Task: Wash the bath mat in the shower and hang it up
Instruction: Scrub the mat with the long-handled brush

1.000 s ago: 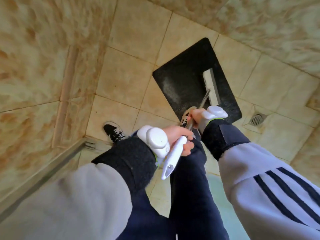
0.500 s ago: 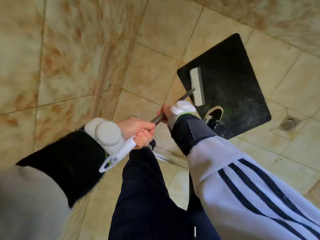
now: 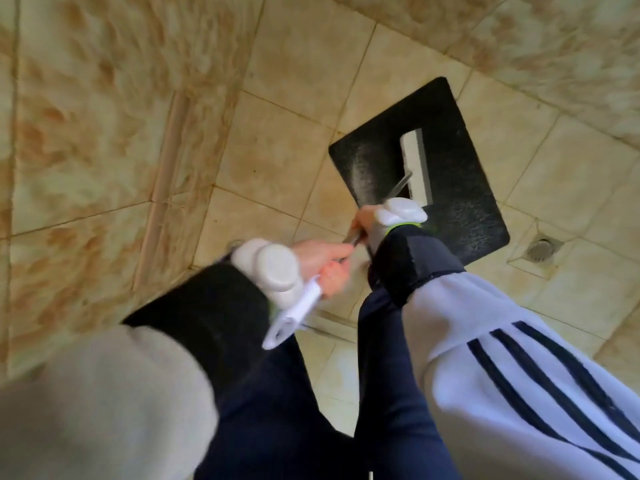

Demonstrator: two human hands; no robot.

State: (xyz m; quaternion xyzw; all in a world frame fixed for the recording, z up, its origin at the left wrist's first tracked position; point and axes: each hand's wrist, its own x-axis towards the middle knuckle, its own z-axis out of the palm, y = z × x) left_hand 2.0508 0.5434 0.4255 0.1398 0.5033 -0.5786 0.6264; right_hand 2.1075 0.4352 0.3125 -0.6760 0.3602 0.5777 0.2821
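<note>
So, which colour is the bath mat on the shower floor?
Black; the head view shows the bath mat dark against beige floor tiles.

No readable text, label, brand name or number anywhere in view.

Tiled bathroom shower area it was, mottled beige wall tiles rose on two sides, plain square floor tiles lay below, round metal drain sat in a sunken square of floor, black bath mat lay flat near it, metal rail crossed the floor.
</note>
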